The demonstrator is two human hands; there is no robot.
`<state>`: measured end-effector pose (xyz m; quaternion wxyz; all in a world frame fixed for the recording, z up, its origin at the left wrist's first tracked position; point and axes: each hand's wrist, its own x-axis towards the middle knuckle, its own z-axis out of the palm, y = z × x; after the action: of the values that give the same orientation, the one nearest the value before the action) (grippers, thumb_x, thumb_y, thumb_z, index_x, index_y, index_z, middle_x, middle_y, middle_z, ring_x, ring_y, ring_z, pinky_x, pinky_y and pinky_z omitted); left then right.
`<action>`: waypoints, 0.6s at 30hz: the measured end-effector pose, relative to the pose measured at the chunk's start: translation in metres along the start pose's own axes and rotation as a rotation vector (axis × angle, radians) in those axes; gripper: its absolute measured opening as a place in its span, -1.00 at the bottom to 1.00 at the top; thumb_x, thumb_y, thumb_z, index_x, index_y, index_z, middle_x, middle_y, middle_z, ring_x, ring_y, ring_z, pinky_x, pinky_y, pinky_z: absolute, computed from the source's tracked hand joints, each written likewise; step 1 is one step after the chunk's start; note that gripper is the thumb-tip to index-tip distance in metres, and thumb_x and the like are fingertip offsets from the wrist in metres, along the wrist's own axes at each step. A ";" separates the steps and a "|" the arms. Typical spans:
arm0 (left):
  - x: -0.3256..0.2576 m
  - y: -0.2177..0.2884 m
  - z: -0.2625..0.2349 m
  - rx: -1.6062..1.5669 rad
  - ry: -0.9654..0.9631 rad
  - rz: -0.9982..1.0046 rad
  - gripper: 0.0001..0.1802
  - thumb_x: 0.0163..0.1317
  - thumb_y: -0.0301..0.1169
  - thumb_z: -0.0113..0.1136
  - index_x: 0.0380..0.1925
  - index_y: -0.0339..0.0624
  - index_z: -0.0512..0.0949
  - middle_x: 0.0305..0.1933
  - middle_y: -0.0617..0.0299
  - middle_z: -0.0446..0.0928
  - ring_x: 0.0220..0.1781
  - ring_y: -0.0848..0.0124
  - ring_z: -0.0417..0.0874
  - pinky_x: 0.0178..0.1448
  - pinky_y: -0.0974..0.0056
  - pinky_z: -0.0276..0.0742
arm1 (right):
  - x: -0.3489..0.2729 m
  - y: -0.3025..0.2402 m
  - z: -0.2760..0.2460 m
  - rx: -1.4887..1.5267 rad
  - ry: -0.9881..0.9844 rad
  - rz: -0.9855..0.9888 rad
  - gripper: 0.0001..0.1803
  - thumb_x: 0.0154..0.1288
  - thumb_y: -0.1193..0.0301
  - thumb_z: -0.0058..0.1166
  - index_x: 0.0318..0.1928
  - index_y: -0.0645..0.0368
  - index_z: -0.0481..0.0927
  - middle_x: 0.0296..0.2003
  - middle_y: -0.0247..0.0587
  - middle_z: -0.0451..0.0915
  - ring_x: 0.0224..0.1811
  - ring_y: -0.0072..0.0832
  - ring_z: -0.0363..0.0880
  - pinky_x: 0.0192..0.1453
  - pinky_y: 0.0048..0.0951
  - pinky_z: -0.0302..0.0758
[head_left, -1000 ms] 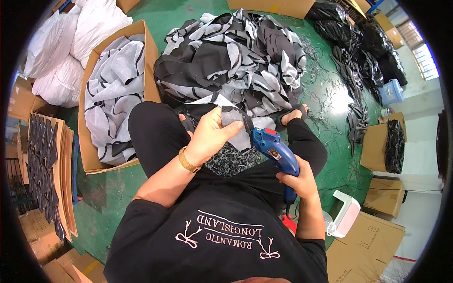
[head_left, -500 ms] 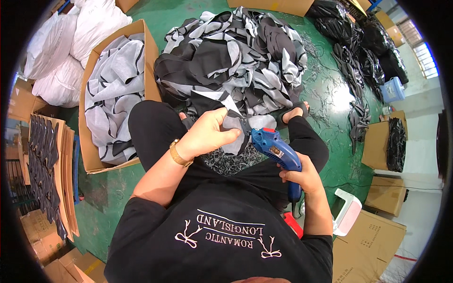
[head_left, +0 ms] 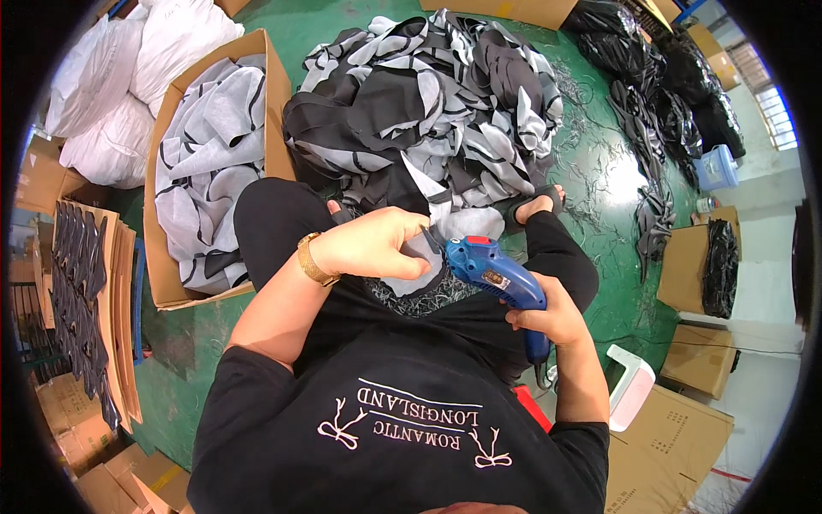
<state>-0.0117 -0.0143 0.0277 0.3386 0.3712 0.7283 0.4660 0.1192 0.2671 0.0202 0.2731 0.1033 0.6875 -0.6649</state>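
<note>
My right hand [head_left: 555,313] is wrapped round the handle of a blue electric cutter [head_left: 497,272] with a red button, its head pointing up and left. Between the thumb and fingers of my left hand [head_left: 377,247] is a grey and black fabric piece [head_left: 409,270], its edge lying at the cutter's head. The cutting end itself is partly hidden. Beyond both hands, a large heap of grey and black fabric pieces [head_left: 411,120] lies on the floor. Thin trimmed strips [head_left: 419,300] are gathered between my legs, below the held piece.
On the left stands an open cardboard box [head_left: 276,103] filled with grey fabric, with white sacks [head_left: 103,146] behind it. Black plastic bags [head_left: 685,77], a light blue bucket [head_left: 716,167] and cardboard boxes [head_left: 698,355] line the right. A pink and white stool [head_left: 632,390] is beside my right elbow.
My left hand has shifted slightly down and turned, with the fabric piece in it. The cutter's head has moved a little left, closer to that hand.
</note>
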 end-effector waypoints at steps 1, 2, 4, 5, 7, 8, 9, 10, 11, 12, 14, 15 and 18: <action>0.000 0.004 -0.001 0.004 -0.042 -0.061 -0.81 0.06 -0.38 0.25 -0.43 -0.22 0.46 -0.66 0.43 0.42 -0.59 0.76 0.28 -0.54 0.53 0.16 | 0.001 -0.002 0.002 -0.017 0.001 -0.024 -0.53 -0.16 0.57 0.18 -0.10 0.36 0.52 -0.38 -0.24 0.57 -0.44 -0.54 0.55 -0.34 -0.50 0.51; 0.000 0.003 0.000 0.002 -0.043 -0.061 -0.81 0.06 -0.38 0.25 -0.43 -0.22 0.46 -0.66 0.43 0.42 -0.59 0.76 0.28 -0.54 0.53 0.16 | 0.002 -0.004 0.003 -0.034 0.003 -0.047 -0.54 -0.15 0.53 0.20 -0.11 0.37 0.52 -0.44 -0.28 0.57 -0.47 -0.56 0.54 -0.32 -0.52 0.50; 0.000 -0.001 0.001 -0.022 -0.081 -0.025 -0.79 0.04 -0.46 0.23 -0.43 -0.37 0.43 -0.54 0.28 0.43 -0.46 0.65 0.33 -0.39 0.41 0.35 | 0.008 0.001 0.003 0.038 0.002 -0.078 -0.55 -0.13 0.54 0.20 -0.11 0.36 0.52 -0.43 -0.29 0.56 -0.47 -0.55 0.54 -0.31 -0.52 0.50; 0.002 0.000 0.006 -0.237 -0.078 0.018 -0.82 0.06 -0.49 0.23 -0.42 -0.35 0.45 -0.51 0.34 0.44 -0.42 0.67 0.34 -0.38 0.41 0.35 | 0.010 0.002 0.002 0.111 0.000 -0.110 -0.56 -0.12 0.56 0.20 -0.11 0.35 0.51 -0.42 -0.29 0.56 -0.48 -0.55 0.53 -0.31 -0.52 0.50; 0.006 -0.015 0.017 -0.306 -0.025 0.034 -0.84 0.07 -0.50 0.24 -0.42 -0.34 0.46 -0.49 0.37 0.45 -0.41 0.68 0.34 -0.38 0.42 0.35 | 0.014 -0.002 0.009 0.171 0.084 -0.176 -0.59 -0.12 0.53 0.21 -0.15 0.35 0.51 -0.41 -0.26 0.54 -0.48 -0.51 0.53 -0.32 -0.48 0.51; 0.009 -0.023 0.024 -0.375 0.031 0.048 -0.85 0.08 -0.51 0.24 -0.41 -0.32 0.47 -0.47 0.40 0.45 -0.40 0.68 0.34 -0.37 0.42 0.36 | 0.018 -0.004 0.015 0.232 0.167 -0.242 -0.61 -0.13 0.50 0.22 -0.19 0.35 0.51 -0.41 -0.22 0.52 -0.48 -0.46 0.52 -0.33 -0.44 0.52; 0.012 -0.028 0.034 -0.532 0.089 0.058 -0.84 0.09 -0.50 0.28 -0.44 -0.28 0.46 -0.51 0.46 0.40 -0.44 0.71 0.31 -0.42 0.45 0.30 | 0.023 -0.008 0.020 0.254 0.217 -0.281 -0.62 -0.08 0.44 0.27 -0.20 0.33 0.52 -0.40 -0.23 0.52 -0.42 -0.48 0.53 -0.29 -0.46 0.51; 0.014 -0.031 0.042 -0.531 0.081 0.060 -0.84 0.09 -0.50 0.28 -0.44 -0.28 0.46 -0.51 0.46 0.40 -0.44 0.71 0.31 -0.42 0.45 0.30 | 0.028 -0.010 0.024 0.257 0.224 -0.282 -0.62 -0.08 0.44 0.27 -0.20 0.33 0.52 -0.40 -0.23 0.52 -0.42 -0.48 0.53 -0.29 -0.46 0.51; 0.016 -0.033 0.048 -0.544 0.123 0.016 -0.82 0.10 -0.49 0.29 -0.46 -0.28 0.45 -0.53 0.49 0.37 -0.46 0.73 0.29 -0.45 0.47 0.26 | 0.033 -0.011 0.026 0.182 0.257 -0.310 -0.61 -0.06 0.41 0.29 -0.20 0.32 0.51 -0.39 -0.24 0.52 -0.39 -0.48 0.53 -0.26 -0.46 0.50; 0.018 -0.034 0.055 -0.556 0.165 -0.027 -0.81 0.10 -0.48 0.30 -0.48 -0.27 0.44 -0.55 0.51 0.34 -0.48 0.74 0.26 -0.47 0.48 0.23 | 0.037 -0.011 0.027 0.105 0.290 -0.338 -0.60 -0.04 0.38 0.31 -0.20 0.32 0.51 -0.37 -0.24 0.52 -0.35 -0.49 0.53 -0.23 -0.47 0.50; 0.022 -0.040 0.065 -0.492 0.180 0.006 -0.81 0.06 -0.46 0.33 -0.48 -0.27 0.48 -0.49 0.40 0.38 -0.45 0.70 0.33 -0.46 0.48 0.27 | 0.045 -0.013 0.026 0.188 0.246 -0.330 -0.60 0.03 0.46 0.31 -0.10 0.31 0.51 -0.29 -0.33 0.56 -0.32 -0.62 0.51 -0.16 -0.55 0.46; 0.021 -0.041 0.069 -0.408 0.234 0.100 -0.82 0.02 -0.47 0.32 -0.42 -0.28 0.52 -0.39 0.30 0.41 -0.38 0.60 0.41 -0.36 0.44 0.34 | 0.047 -0.017 0.028 0.158 0.300 -0.361 -0.60 0.03 0.48 0.30 -0.10 0.31 0.51 -0.29 -0.33 0.55 -0.31 -0.62 0.50 -0.17 -0.55 0.45; 0.024 -0.040 0.071 -0.332 0.277 0.329 -0.69 -0.06 -0.50 0.27 -0.23 -0.26 0.60 -0.09 0.06 0.40 -0.02 0.25 0.48 0.03 0.30 0.41 | 0.062 -0.008 0.016 0.208 0.366 -0.419 -0.55 -0.03 0.50 0.29 -0.07 0.31 0.50 -0.28 -0.34 0.51 -0.28 -0.62 0.45 -0.18 -0.57 0.39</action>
<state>0.0267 0.0251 -0.0365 0.2115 0.3566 0.6112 0.6742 0.0678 0.2372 -0.0037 -0.0106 0.1046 0.6597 -0.7442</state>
